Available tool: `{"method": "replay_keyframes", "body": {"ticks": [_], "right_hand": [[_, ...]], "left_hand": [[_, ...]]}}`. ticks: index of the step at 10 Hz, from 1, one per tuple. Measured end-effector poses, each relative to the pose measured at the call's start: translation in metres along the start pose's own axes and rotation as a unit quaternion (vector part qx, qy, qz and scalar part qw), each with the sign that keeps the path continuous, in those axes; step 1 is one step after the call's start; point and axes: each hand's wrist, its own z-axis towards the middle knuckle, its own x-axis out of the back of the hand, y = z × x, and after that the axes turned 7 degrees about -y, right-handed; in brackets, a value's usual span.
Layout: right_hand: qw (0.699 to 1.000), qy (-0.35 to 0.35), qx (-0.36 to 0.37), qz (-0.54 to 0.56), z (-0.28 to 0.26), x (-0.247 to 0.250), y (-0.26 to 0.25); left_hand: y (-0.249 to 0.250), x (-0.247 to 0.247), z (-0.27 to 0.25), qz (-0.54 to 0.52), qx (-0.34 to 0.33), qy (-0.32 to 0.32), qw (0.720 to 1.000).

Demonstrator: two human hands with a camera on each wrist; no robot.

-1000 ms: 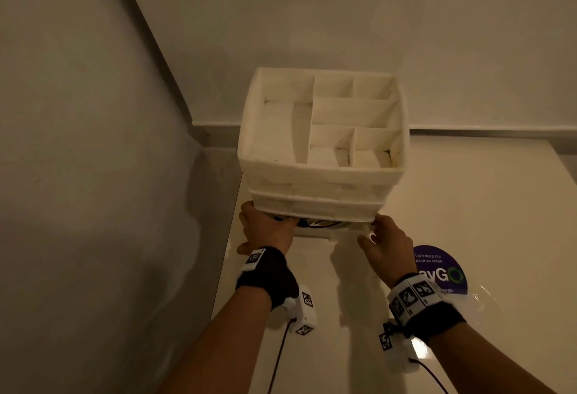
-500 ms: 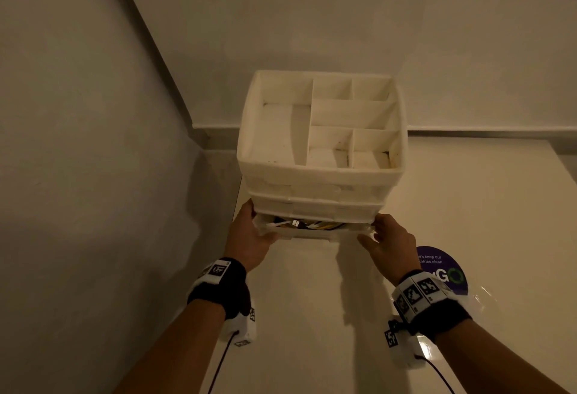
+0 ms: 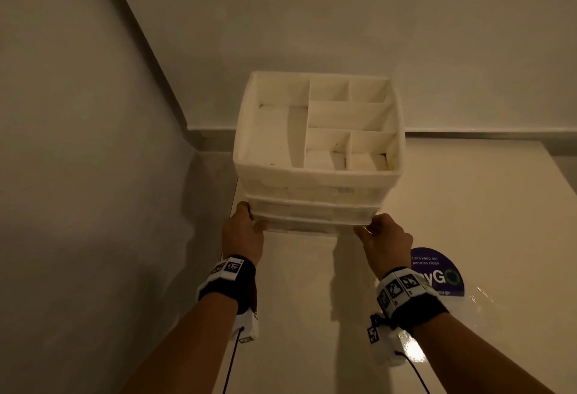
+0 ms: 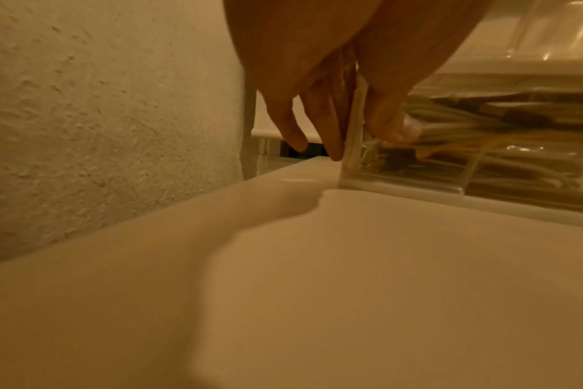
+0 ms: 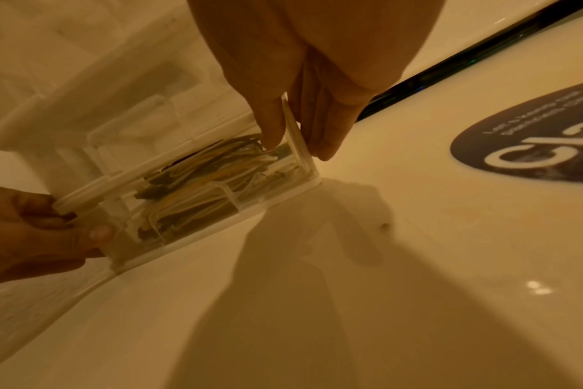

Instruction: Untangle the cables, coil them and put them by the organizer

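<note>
A white organizer [image 3: 315,181] with an open divided top tray and stacked drawers stands at the table's back left corner. Its clear bottom drawer [image 3: 306,228] sticks out slightly. A tangle of white, yellow and dark cables [image 5: 210,171] fills that drawer, and the same cables [image 4: 466,123] show through its clear wall in the left wrist view. My left hand [image 3: 246,231] pinches the drawer's left front corner, thumb inside and fingers outside. My right hand [image 3: 381,237] pinches the right front corner the same way. The head view hides the cables.
The organizer sits on a glossy white table [image 3: 468,206]. A textured wall [image 3: 93,175] runs close along the table's left edge, and another wall stands behind it. A round purple sticker [image 3: 437,272] lies on the table to the right of my right hand.
My left hand has slid from the drawer's front to its left corner. The cables that showed in the drawer's gap half a second ago are out of sight in the head view.
</note>
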Motion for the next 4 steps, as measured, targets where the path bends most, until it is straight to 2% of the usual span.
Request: {"method": "replay_keyframes", "body": {"ticks": [1,2,3,4], "right_hand": [[1.000,0.001,-0.004,-0.001,0.001,-0.010,-0.003],[1.000,-0.017,-0.008,-0.002,0.002,-0.014,-0.001],[0.998,-0.050,-0.001,-0.023,-0.001,-0.010,-0.001],[0.998,-0.067,0.012,-0.008,-0.032,-0.005,0.017]], "left_hand": [[-0.008,0.000,0.005,-0.001,0.000,0.003,1.000],[-0.018,-0.001,0.009,-0.011,0.001,-0.021,1.000],[-0.017,0.004,0.008,-0.047,0.026,-0.062,0.997],[-0.021,0.010,-0.014,-0.110,0.062,-0.047,0.991]]}}
